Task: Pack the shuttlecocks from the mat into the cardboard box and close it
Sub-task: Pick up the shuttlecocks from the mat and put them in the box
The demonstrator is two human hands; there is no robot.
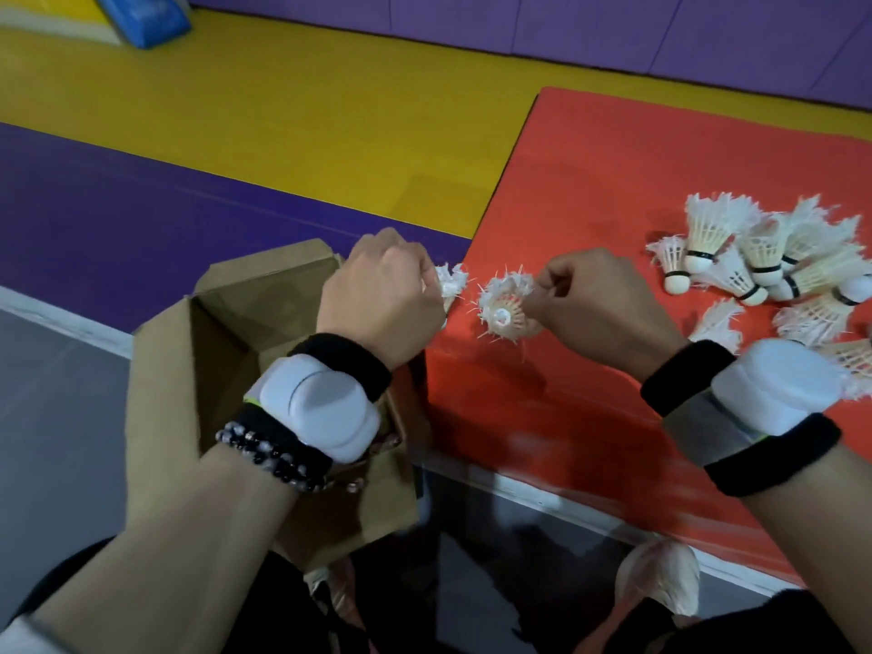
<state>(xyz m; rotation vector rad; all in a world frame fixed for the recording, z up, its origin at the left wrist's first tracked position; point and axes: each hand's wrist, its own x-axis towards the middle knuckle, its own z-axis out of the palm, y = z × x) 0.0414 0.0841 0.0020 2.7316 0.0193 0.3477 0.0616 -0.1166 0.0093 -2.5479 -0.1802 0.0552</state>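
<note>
Now left hand [384, 297] and right hand [601, 306] each pinch 1.
Left shuttlecock [451, 283] hangs near the cardboard box [160, 394], right shuttlecock [507, 311] just beside it; the pile [708, 238] lies right of both grips on the mat [590, 181].

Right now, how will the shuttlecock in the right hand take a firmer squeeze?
Probably fragile: the shuttlecock shows frayed, splayed feather tips that would likely crush. Likely very light: the right hand holds it by a fingertip pinch alone.

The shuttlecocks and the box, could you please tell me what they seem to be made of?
Shuttlecocks: probably real feather skirts, white with frayed, splayed vanes; rounded matte white bases, possibly cork. Box: plain brown cardboard, dull, with creased flaps.
</note>
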